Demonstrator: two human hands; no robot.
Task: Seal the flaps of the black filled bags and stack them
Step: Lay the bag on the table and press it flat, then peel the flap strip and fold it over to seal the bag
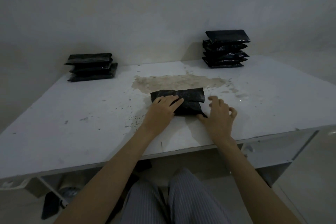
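Striped trousers (181,203) sit nearest us, below the table (54,123) edge. At far left a short stack (91,67) of black bags waits. Our left hand (161,110) lies flat on the bag (189,103) at the table's middle, fingers (174,101) straight, pressing its folded flap. Our right hand (217,114) hovers at the bag's right end, fingers loosely curled and holding nothing; the thumb seems to touch the near corner, though dim light makes that unsure. A taller stack (225,49) stands far right. We judge sealing is under way; next, we press the flap along and lift the bag onto a stack.
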